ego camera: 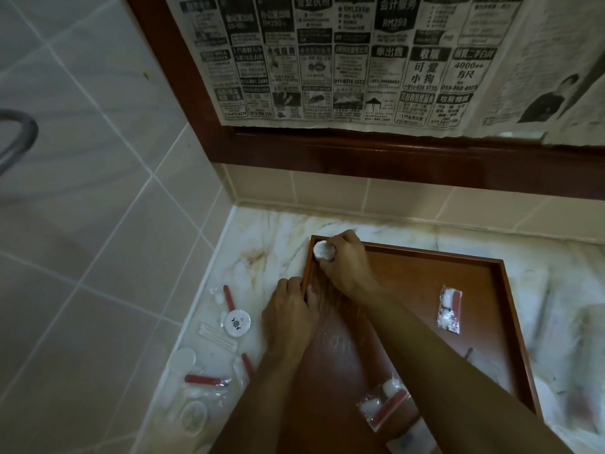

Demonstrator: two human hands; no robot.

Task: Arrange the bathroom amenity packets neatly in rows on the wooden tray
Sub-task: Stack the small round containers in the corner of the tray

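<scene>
Round packet [324,251] in right hand [347,267], tray's [501,322] far-left corner.

Two bare, sleeveless forearms

The right hand [347,263] covers part of the round packet [324,251] at the tray's [501,290] upper-left corner. Both forearms hide the tray's lower left. A packet [409,435] at the bottom edge lies partly under the right arm. The packets [196,407] at lower left blur together. A grey bar [19,136] is cut by the left edge.
</scene>
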